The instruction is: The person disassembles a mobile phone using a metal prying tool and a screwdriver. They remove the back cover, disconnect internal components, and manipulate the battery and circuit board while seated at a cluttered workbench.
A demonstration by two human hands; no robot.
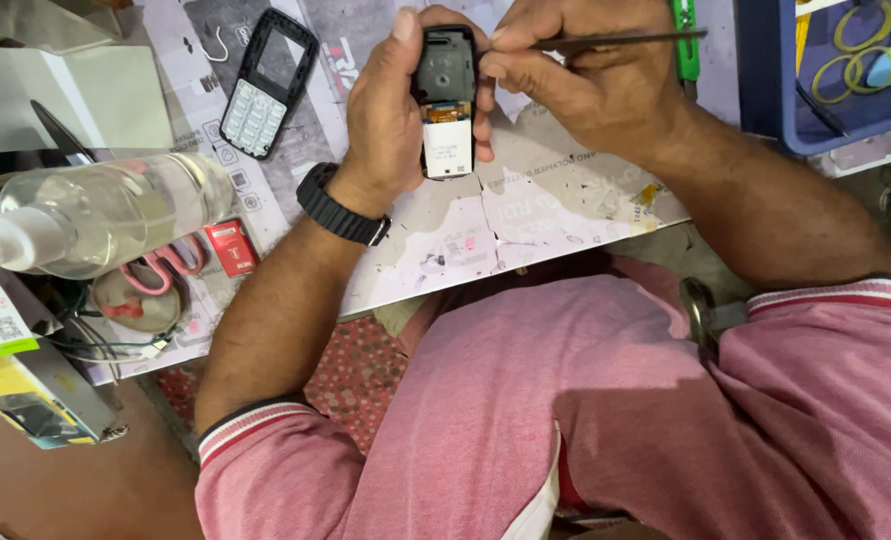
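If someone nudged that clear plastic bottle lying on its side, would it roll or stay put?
The clear bottle looks round and lies on its side, so it would probably roll. The pink-handled scissors beside it might stop it. It seems partly filled, so likely heavier than it looks.

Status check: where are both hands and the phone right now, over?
Left hand grips opened phone, upright over the bench. Right hand pinches tweezers, tip at the phone's top. Front cover lies apart, left. Nothing in the way.
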